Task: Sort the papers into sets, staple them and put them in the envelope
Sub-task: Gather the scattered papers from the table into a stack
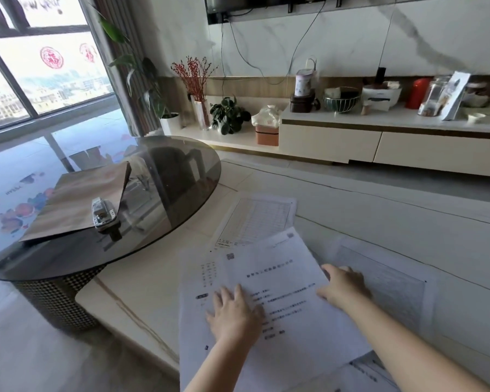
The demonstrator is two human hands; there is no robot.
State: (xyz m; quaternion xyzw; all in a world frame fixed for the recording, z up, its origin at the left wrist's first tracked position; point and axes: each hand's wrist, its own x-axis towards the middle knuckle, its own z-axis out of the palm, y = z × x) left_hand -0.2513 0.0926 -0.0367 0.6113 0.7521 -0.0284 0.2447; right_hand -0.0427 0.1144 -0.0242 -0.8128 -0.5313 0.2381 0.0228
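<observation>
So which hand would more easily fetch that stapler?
Probably the left hand. The stapler sits on the brown envelope on the glass table, off to the person's left; the right hand would have to cross over.

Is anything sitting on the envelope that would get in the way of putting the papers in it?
Yes. The stapler lies on the brown envelope near its front edge, on the round glass table. Both hands, left hand and right hand, rest on the papers.
</observation>
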